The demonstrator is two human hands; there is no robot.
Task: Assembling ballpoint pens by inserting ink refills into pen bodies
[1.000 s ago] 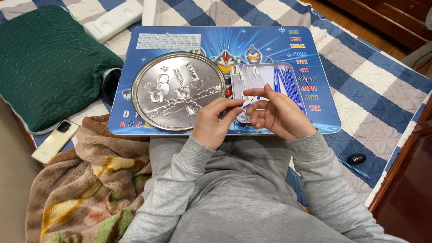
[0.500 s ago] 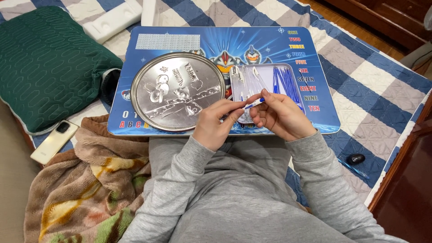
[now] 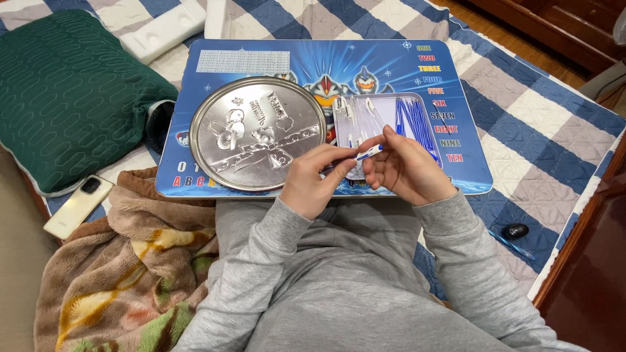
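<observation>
My left hand (image 3: 315,178) and my right hand (image 3: 404,167) meet over the near edge of a blue lap tray (image 3: 261,60), both pinching a small white-and-blue pen part (image 3: 369,153) between the fingertips. Just beyond them stands a clear plastic box (image 3: 386,116) with several blue pen refills on its right side and clear pen parts on its left. A round embossed silver tin lid (image 3: 258,133) lies on the tray to the left of my hands. Grey sleeves cover both forearms.
A dark green cushion (image 3: 65,98) lies at the left, a phone (image 3: 78,205) below it, and a brown patterned blanket (image 3: 124,261) over my left leg. A white foam block (image 3: 163,29) sits at the top. A small black object (image 3: 515,231) rests on the blue checked quilt near a wooden edge.
My hands have stayed together at the tray's near edge; the fingers shifted slightly around the small pen part, which now shows more plainly between them.
</observation>
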